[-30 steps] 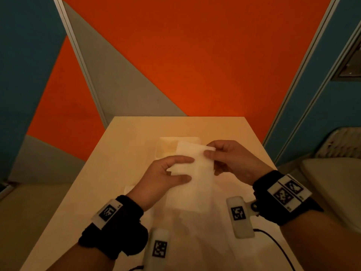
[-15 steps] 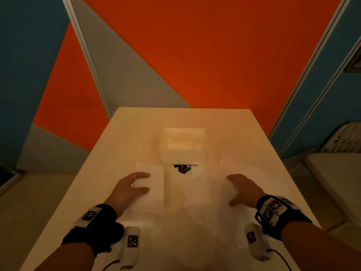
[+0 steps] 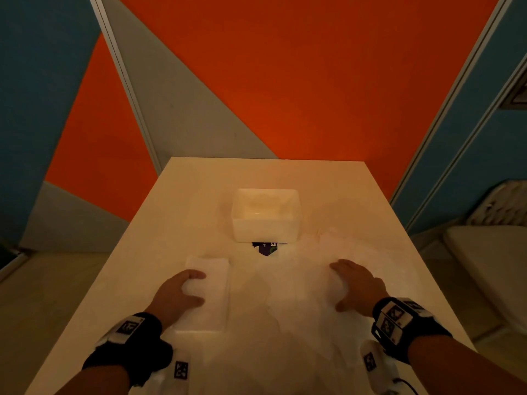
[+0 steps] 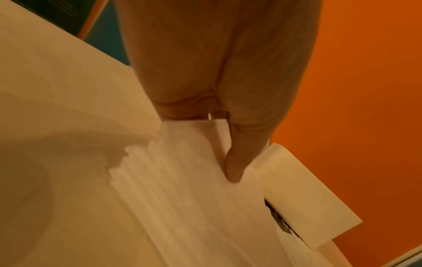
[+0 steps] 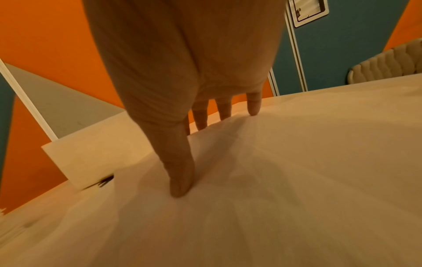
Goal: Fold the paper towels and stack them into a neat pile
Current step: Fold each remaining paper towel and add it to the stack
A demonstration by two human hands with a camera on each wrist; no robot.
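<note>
The folded white paper towel [image 3: 209, 292], held up in both hands a second ago, now lies left of the white rectangular box [image 3: 266, 216] on the pale worktop [image 3: 196, 189]. The left hand [image 3: 178, 295] presses it flat, fingers spread; the right hand [image 3: 358, 285], fingers straight, rests on the loose unfolded towels [image 3: 285, 309], likely next to be folded.

Orange-grey-teal wall [image 3: 313, 81], pale table [image 3: 176, 223], dim light.
</note>
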